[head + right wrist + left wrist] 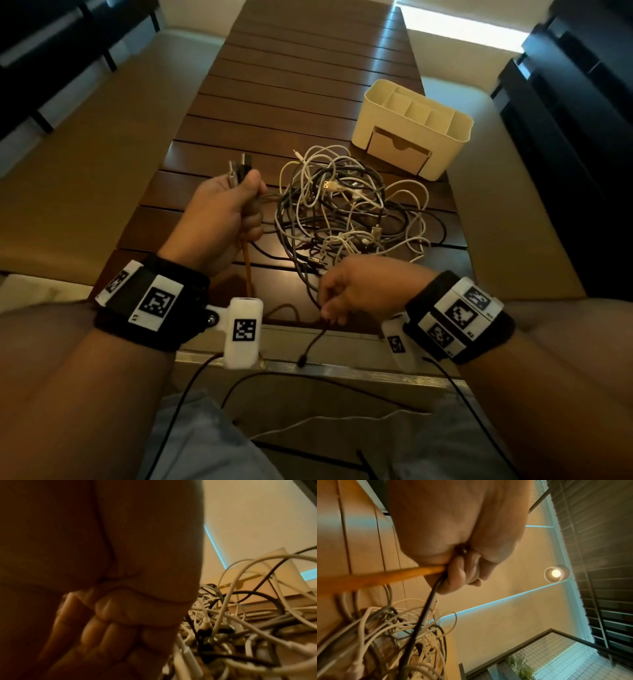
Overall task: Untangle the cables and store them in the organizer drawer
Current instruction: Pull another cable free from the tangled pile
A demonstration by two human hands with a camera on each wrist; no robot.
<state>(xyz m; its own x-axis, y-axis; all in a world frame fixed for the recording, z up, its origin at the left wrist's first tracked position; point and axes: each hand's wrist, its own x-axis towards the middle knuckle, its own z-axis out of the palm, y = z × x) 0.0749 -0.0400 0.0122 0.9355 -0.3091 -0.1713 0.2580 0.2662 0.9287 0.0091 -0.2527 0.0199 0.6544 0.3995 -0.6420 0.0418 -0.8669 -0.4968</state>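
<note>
Left hand (222, 219) fisted, raised; right hand (359, 287) fingers (330, 310) pinching, low.

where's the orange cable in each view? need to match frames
Head: orange cable runs down from the left hand's fist toward the table's near edge, left of centre.
Left wrist: the cable crosses the left half, ending in the curled fingers.
Right wrist: not in it.
Shared landmark: the cable tangle.

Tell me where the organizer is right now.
In the head view the cream organizer stands on the wooden table, at the right edge, just beyond the cable tangle; its drawer faces the person.
</note>
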